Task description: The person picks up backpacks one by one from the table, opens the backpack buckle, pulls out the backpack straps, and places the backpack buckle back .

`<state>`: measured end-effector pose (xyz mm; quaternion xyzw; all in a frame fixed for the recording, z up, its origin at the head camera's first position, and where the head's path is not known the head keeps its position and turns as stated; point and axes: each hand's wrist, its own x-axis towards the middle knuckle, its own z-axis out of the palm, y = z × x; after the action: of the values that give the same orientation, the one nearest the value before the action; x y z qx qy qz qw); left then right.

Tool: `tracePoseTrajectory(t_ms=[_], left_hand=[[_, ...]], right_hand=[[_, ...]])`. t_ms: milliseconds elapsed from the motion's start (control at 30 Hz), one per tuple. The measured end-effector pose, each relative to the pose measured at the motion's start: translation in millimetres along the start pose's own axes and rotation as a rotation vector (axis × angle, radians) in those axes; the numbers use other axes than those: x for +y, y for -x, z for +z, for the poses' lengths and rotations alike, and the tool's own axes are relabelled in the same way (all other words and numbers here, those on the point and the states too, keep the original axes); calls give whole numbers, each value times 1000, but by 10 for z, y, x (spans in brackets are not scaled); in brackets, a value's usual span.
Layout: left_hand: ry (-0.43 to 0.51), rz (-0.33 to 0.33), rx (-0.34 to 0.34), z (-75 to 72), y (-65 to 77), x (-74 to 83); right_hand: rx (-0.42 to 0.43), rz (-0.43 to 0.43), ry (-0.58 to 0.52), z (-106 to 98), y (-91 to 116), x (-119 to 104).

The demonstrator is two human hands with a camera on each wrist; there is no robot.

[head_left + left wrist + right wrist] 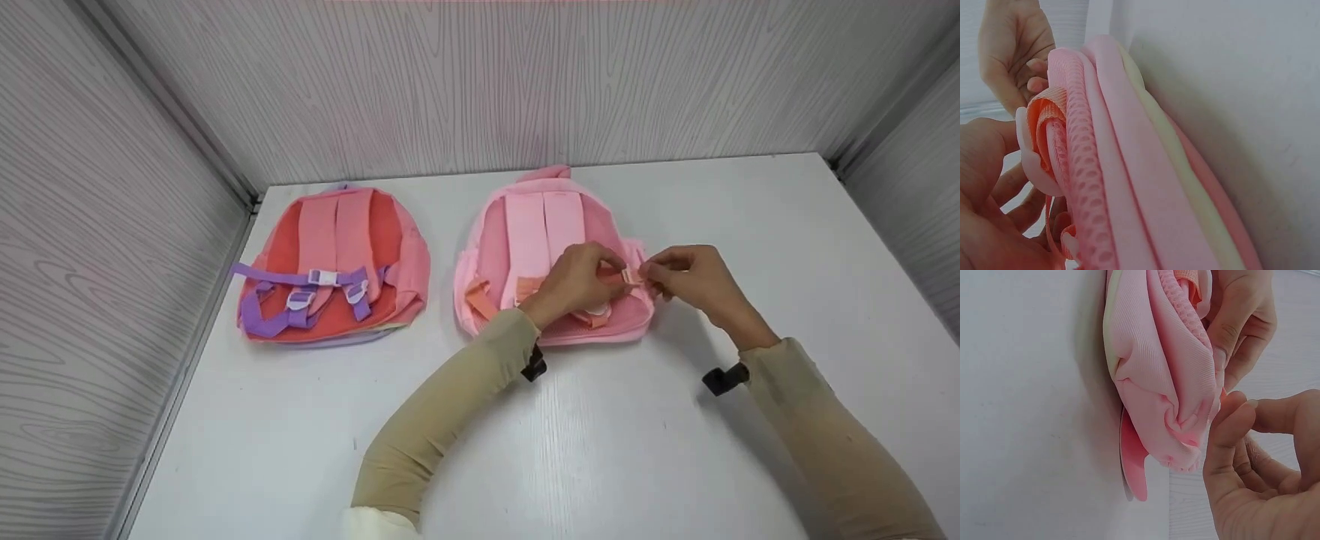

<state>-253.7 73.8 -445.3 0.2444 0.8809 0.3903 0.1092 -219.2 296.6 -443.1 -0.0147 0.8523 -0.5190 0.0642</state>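
Note:
A pink backpack (491, 232) lies with its shoulder straps facing up, in the middle of the white table. My left hand (574, 281) reaches over its lower part and holds an orange webbing strap (611, 278) between thumb and fingers. At the bag's right edge, a pale buckle (632, 277) sits on that strap, between both hands. My right hand (694, 281) pinches at the buckle's outer side, thumb and index fingertips together in the right wrist view. Orange webbing (1050, 107) loops through a white slider (1033, 160) beside my left fingers.
To the left lies a second backpack (409, 262), red and coral, straps up. Its purple straps (274, 322) join at a white buckle (325, 278). Grey wood-grain panels (450, 82) stand behind and beside the white table (585, 450).

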Motion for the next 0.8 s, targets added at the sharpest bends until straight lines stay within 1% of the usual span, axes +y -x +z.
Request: tracePoseTrajectory(t_ms=[167, 300, 400, 500, 633, 733, 800], left_hand=[[45, -56, -37, -91, 50, 15], [46, -79, -42, -174, 110, 23], [46, -88, -34, -246, 177, 27], [70, -107, -25, -316, 260, 22], [84, -99, -1, -419, 356, -10], [72, -91, 20, -497, 420, -49], [66, -99, 29, -543, 463, -81]], right_hand=[[7, -13, 12, -31, -16, 3], [8, -39, 3, -43, 9, -11], [13, -58, 18, -46, 30, -21], [26, -68, 42, -43, 52, -31], [37, -77, 63, -40, 81, -43], [39, -93, 73, -42, 109, -57], [41, -106, 76, -44, 128, -66]])
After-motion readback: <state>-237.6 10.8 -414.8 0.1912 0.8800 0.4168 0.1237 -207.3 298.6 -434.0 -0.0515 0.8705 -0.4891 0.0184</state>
